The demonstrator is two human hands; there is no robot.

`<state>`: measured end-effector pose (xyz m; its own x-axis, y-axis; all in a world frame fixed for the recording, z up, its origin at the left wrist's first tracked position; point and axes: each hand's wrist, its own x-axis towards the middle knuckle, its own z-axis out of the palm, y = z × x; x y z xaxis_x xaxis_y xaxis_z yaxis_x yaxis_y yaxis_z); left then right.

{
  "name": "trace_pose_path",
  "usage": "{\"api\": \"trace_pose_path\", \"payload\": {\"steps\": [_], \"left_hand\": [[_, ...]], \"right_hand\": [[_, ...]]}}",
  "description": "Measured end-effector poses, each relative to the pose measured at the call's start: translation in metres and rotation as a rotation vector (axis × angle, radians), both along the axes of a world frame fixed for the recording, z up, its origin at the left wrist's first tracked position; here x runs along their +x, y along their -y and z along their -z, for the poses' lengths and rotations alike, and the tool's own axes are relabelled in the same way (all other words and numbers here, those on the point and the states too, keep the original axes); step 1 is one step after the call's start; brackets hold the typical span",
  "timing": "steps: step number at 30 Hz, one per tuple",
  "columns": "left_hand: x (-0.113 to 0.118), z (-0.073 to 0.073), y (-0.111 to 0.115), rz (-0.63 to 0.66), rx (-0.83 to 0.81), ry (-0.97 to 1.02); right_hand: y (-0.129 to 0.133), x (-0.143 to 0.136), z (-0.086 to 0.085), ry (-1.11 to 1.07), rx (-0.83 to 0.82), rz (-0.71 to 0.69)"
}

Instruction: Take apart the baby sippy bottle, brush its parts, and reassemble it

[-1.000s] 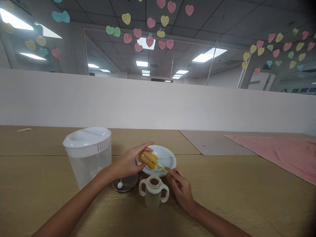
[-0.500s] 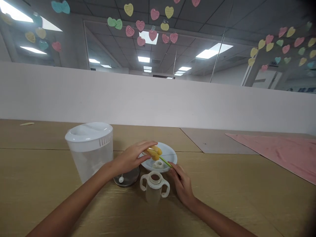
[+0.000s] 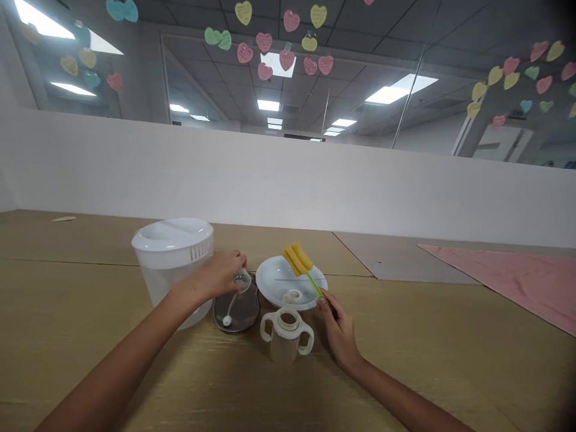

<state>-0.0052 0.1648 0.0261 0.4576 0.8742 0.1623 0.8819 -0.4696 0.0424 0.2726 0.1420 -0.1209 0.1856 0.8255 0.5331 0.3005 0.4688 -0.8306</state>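
Note:
My right hand (image 3: 336,329) grips the thin green handle of a bottle brush, and its yellow sponge head (image 3: 297,258) is raised above the far rim of a white bowl (image 3: 274,277). A small white ring (image 3: 293,296) lies in the bowl. My left hand (image 3: 219,273) has its fingers closed on a small clear cap (image 3: 242,281) at the edge of a round metal dish (image 3: 240,312), where a thin stick with a white ball end (image 3: 227,320) rests. A two-handled baby bottle (image 3: 287,336), open at the top, stands in front of the bowl between my hands.
A clear pitcher with a white lid (image 3: 173,261) stands just left of my left hand. A pink cloth (image 3: 517,282) covers the table at the right. A white partition wall (image 3: 288,186) runs along the table's far edge.
My left hand let go of the yellow sponge head and moved left and down to the clear cap by the metal dish. The brush head now stands free, tilted up over the bowl.

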Motion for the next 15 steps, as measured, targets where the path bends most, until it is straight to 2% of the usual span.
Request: {"api": "trace_pose_path", "payload": {"steps": [4, 8, 15], "left_hand": [[0.005, 0.025, -0.012, 0.014, -0.097, -0.116], [0.015, 0.048, -0.023, 0.026, -0.092, -0.139], [0.021, 0.063, -0.036, -0.058, 0.019, -0.209]], "right_hand": [[0.0, 0.0, 0.0, 0.006, -0.013, -0.002], [0.001, -0.001, 0.0, 0.032, -0.004, -0.017], [0.001, -0.001, -0.001, 0.026, -0.025, -0.036]]}}
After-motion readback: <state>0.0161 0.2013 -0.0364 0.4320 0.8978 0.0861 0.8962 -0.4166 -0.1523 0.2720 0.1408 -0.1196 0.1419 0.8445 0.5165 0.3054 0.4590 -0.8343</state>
